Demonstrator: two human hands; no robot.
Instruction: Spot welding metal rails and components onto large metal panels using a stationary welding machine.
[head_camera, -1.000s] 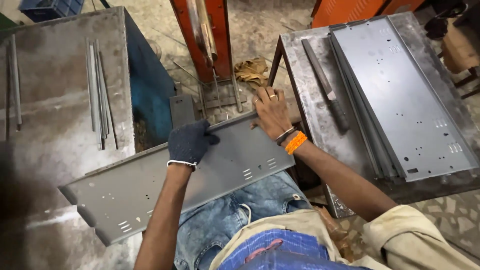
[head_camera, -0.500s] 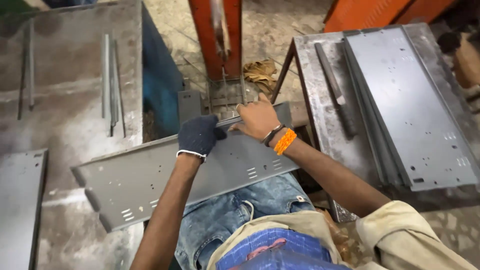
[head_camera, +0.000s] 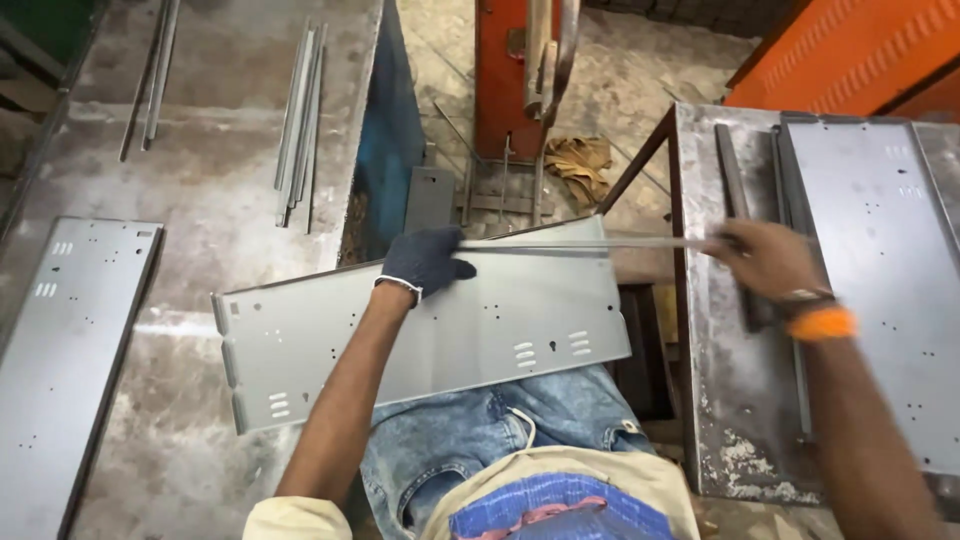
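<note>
A long grey sheet-metal panel with punched holes and slots lies across my lap, its left end over the left table. My left hand, in a dark glove, rests on the panel's far edge and touches the end of a thin metal strip. My right hand, bare with an orange wristband, grips the other end of that strip over the right table. The strip runs level along the panel's far edge.
The left table carries another grey panel and bundles of thin rods. The right table holds stacked grey panels and a dark bar. An orange-red machine column stands ahead, a rag on the floor.
My right hand has moved from the panel's far edge out to the right table, drawing a thin strip with it. The left hand stays on the panel. The view has shifted left.
</note>
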